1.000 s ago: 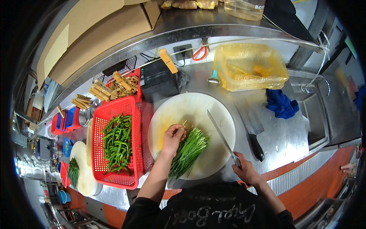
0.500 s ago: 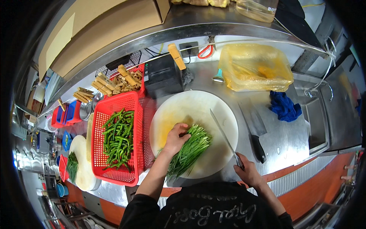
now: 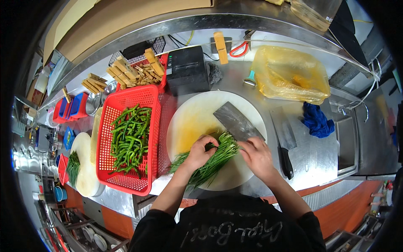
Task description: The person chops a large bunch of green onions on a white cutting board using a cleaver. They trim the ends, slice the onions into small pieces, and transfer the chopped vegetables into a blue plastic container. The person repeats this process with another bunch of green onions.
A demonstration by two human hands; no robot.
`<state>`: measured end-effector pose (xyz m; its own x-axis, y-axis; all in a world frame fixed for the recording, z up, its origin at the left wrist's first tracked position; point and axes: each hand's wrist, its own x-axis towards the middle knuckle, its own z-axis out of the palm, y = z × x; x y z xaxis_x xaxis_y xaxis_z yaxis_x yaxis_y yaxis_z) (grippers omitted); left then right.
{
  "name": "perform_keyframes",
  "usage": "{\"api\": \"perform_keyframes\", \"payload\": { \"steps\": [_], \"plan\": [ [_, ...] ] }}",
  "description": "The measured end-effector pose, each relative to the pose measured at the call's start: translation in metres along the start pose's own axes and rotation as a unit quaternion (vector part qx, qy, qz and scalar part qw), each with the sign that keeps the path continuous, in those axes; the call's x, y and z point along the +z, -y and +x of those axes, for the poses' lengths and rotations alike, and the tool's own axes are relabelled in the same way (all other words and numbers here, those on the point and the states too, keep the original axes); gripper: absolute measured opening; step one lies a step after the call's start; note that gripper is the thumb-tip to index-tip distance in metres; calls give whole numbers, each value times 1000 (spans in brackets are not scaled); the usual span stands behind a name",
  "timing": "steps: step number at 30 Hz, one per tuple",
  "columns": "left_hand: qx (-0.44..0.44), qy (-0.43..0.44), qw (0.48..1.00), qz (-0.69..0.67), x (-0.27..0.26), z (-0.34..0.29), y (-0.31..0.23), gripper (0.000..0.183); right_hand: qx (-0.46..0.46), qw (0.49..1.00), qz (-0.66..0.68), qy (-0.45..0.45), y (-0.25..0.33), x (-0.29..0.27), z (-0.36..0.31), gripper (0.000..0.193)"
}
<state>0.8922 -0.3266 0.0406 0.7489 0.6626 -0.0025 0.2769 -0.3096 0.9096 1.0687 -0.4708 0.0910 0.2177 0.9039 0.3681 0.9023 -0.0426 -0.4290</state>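
Observation:
On the round white cutting board (image 3: 184,126) lies a bunch of long green chives (image 3: 216,161), its pale stalk ends pointing up and right. My left hand (image 3: 200,152) is closed over the bunch's upper left side, thumb and fingers curled. At the stalk ends, my right hand (image 3: 258,156) has bent fingers against the chives, their tips partly hidden. A cleaver (image 3: 235,119) rests flat on the board above my hands; its handle is hidden behind my right hand.
Left of the board stands a red basket (image 3: 155,126) of green chili peppers (image 3: 131,136). To the right lie a second knife (image 3: 285,147) and a blue cloth (image 3: 317,120). Behind are a peeler (image 3: 250,79), a yellow-bagged tub (image 3: 289,75) and a black printer (image 3: 187,69) under a steel shelf.
My right hand has let go of the cleaver, which now lies on the board, and has moved left to the chives' stalk ends. My left hand stays at the bunch.

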Motion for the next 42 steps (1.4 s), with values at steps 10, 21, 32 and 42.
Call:
{"api": "perform_keyframes", "payload": {
  "steps": [10,21,32,42],
  "plan": [
    [53,2,998,16,-2,-5,-9,25,62,988,103,97,4,44,18,7],
    [43,-2,999,1,3,-7,4,25,281,883,371,54,-20,50,9,16],
    [76,-51,982,167,15,-8,-15,20,253,890,358,-122,-97,-38,17,30],
    [63,-57,979,186,12,-9,-20,18,124,962,221,99,-30,-14,-17,23]
  ]
}}
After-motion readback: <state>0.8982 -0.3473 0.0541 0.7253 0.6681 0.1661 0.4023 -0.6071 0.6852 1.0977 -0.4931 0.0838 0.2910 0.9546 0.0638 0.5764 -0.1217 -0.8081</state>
